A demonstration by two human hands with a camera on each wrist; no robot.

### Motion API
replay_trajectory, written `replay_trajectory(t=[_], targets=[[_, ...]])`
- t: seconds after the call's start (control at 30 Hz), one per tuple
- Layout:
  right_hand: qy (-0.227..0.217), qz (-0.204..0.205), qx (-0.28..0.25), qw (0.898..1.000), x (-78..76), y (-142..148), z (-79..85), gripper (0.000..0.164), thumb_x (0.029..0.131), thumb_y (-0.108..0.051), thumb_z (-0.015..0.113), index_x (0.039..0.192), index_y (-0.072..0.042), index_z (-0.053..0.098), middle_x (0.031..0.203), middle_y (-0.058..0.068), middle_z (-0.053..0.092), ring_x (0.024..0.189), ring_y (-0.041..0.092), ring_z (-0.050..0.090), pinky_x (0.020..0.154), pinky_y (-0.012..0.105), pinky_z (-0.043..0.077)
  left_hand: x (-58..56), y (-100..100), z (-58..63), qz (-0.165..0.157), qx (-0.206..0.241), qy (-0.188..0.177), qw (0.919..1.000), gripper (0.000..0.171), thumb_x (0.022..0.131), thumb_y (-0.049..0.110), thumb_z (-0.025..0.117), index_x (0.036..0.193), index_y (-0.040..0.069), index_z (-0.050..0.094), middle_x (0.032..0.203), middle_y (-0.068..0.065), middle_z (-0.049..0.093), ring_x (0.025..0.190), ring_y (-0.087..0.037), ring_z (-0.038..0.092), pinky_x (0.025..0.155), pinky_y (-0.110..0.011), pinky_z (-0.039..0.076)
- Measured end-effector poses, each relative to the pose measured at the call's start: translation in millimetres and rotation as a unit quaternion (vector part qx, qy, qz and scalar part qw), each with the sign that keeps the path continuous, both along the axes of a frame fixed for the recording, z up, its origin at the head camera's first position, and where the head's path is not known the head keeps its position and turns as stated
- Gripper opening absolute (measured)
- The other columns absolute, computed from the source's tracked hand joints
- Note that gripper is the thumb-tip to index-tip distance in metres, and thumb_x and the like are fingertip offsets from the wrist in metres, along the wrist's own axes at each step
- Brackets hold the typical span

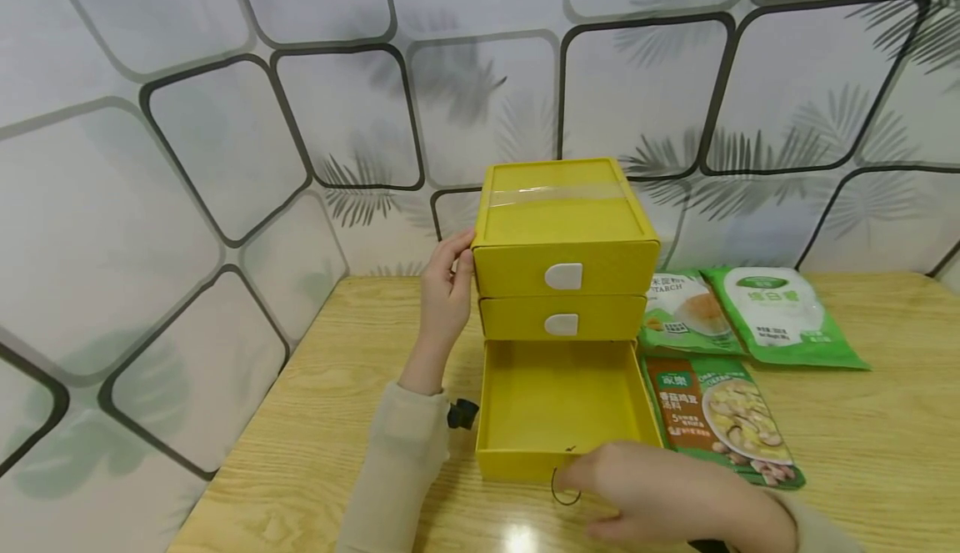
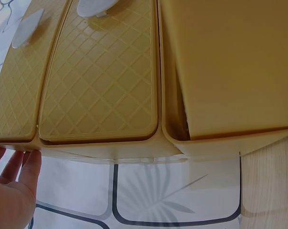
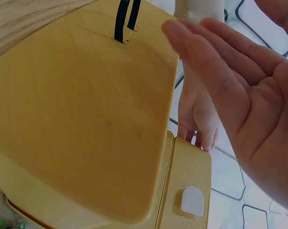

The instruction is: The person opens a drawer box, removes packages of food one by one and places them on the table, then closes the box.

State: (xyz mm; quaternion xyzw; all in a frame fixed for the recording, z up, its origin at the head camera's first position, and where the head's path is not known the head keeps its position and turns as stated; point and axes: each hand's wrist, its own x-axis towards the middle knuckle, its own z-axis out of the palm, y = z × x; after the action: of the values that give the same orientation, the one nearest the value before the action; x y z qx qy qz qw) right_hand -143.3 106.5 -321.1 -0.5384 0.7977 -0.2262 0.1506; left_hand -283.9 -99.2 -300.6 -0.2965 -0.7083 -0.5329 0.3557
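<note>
A yellow drawer unit (image 1: 562, 215) with three drawers stands on the table. Its bottom drawer (image 1: 566, 394) is pulled out and holds nothing that I can see; the upper two drawers, with white tabs (image 1: 562, 276), are closed. My left hand (image 1: 447, 294) rests against the unit's left side, fingertips on its upper edge. In front of the pulled-out drawer is my right hand (image 1: 652, 486), blurred in the head view. A black loop pull (image 3: 120, 24) hangs from the drawer's front. The right wrist view shows the right fingers extended beside the drawer, apart from the loop.
Right of the unit lie a green-and-white starch packet (image 1: 686, 315), another green-and-white packet (image 1: 780, 315) and a brown-and-green soup packet (image 1: 723, 419) close against the open drawer. A patterned wall (image 1: 480, 103) rises behind the wooden table (image 1: 322, 419).
</note>
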Motion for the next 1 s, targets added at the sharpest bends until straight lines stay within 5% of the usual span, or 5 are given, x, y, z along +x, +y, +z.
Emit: replay_trajectory(t=[0.4,0.7,1.0], targets=[[0.030,-0.026,0.014,0.999,0.9,-5.2,-6.3,0.009,0.076,-0.017,0.052,0.084,-0.020,0.048,0.064,-0.018,0.039,0.049,-0.005,0.034,0.042,0.010,0.030,0.6,0.6,0.6,0.005,-0.006,0.003,1.0000,0.026,0.083,0.007,0.038,0.105,0.000,0.050,0.106,-0.006,0.046,0.091,-0.013,0.045,0.049,-0.024,0.041],[0.033,-0.027,0.002,0.999,-1.8,-6.1,-7.7,0.007,0.076,-0.016,0.051,0.082,-0.018,0.048,0.063,-0.016,0.039,0.050,-0.005,0.034,0.042,0.010,0.030,0.6,0.4,0.2,0.000,0.001,-0.003,1.0000,0.026,0.084,0.007,0.038,0.105,0.000,0.049,0.106,-0.006,0.046,0.092,-0.013,0.044,0.050,-0.034,0.041],[0.038,-0.032,-0.013,0.999,-5.7,-7.2,-8.7,0.005,0.076,-0.015,0.051,0.081,-0.017,0.049,0.066,-0.016,0.041,0.053,-0.003,0.035,0.044,0.010,0.031,0.5,0.1,0.0,0.010,-0.005,0.001,0.9999,0.026,0.084,0.008,0.038,0.106,0.002,0.050,0.106,-0.005,0.046,0.091,-0.012,0.045,0.050,-0.024,0.040]])
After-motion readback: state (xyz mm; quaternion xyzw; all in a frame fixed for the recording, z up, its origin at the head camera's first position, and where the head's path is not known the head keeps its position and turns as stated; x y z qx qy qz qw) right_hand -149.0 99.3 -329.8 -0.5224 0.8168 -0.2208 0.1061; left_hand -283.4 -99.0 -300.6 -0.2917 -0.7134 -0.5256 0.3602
